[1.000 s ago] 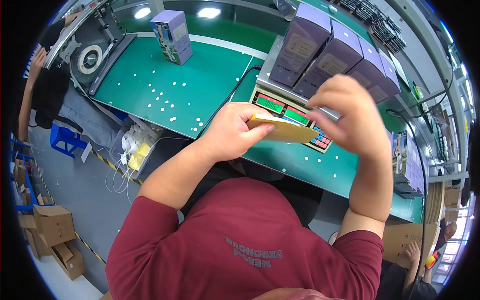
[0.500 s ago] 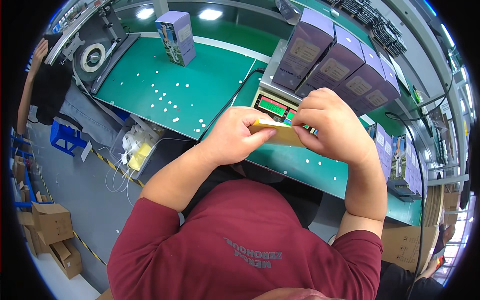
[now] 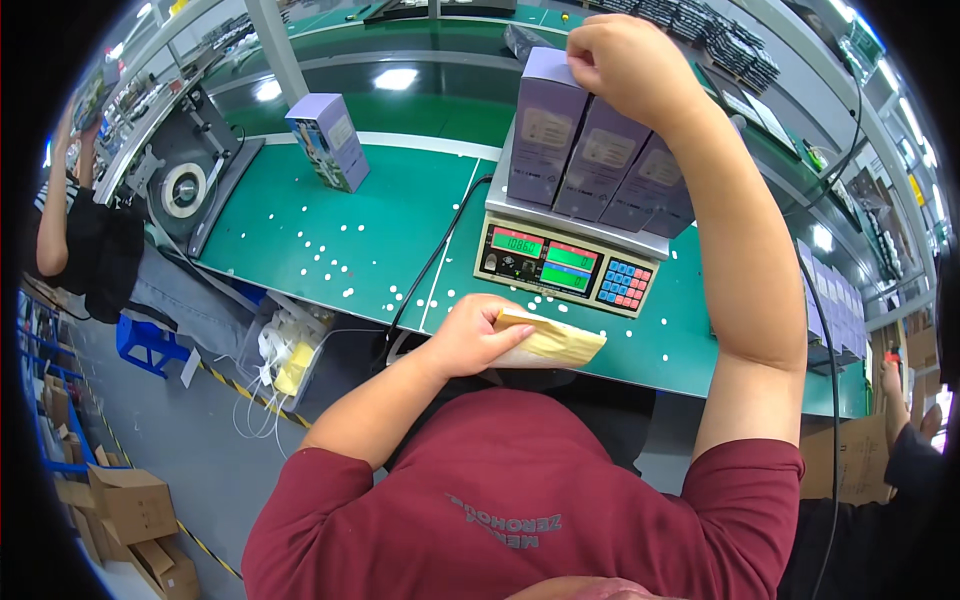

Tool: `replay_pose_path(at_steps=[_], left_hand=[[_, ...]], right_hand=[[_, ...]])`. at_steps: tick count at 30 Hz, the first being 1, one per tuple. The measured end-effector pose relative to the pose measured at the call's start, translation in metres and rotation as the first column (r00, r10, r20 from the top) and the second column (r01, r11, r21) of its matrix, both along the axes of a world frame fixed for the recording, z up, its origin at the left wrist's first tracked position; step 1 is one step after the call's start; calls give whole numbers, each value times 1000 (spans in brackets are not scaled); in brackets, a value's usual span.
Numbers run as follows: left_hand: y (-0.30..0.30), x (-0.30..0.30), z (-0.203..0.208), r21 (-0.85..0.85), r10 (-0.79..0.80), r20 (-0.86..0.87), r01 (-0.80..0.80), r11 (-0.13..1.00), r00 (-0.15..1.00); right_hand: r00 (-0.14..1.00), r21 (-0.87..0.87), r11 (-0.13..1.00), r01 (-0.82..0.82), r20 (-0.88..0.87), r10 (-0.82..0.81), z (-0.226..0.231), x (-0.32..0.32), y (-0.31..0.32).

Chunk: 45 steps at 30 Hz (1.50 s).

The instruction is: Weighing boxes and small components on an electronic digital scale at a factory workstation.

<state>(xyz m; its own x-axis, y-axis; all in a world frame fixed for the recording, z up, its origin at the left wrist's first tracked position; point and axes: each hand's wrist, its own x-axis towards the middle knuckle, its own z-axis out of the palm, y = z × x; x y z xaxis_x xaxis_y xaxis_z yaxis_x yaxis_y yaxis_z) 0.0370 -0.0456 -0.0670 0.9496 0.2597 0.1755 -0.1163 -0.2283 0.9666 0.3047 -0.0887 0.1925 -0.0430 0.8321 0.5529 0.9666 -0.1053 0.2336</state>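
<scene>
My left grip (image 3: pixel 476 335) pinches yellow sheets (image 3: pixel 562 342), probably light, flexible, best edge-held; right grip (image 3: pixel 628 65) curls by a purple box (image 3: pixel 547 130), hold unclear.

The left fingers (image 3: pixel 509 338) hold some yellow paper (image 3: pixel 562 343).

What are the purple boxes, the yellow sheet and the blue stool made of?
Purple boxes: probably smooth printed cardboard, with flat sides and crisp edges. Yellow sheet: likely paper, maybe slightly glossy; it looks thin and creased. Blue stool: perhaps smooth moulded plastic, one even colour.
</scene>
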Motion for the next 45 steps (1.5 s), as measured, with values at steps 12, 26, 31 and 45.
replay_pose_path(at_steps=[12, 26, 31, 45], left_hand=[[9, 0, -33, -124, -92, -32, 88, 988, 995], [8, -2, -36, 2, -41, -55, 41, 999, 998], [8, 1, -39, 81, -48, -34, 51, 995, 998], [5, 6, -37, 56, -17, -135, 25, 998, 991]], right_hand=[[920, -376, 913, 159, -280, -275, 34, 69, -125], [880, -455, 873, 174, -327, -345, 41, 43, -171], [759, -637, 715, 290, -302, -577, 49, 114, -261], [83, -792, 603, -100, -610, -788, -16, 218, -354]])
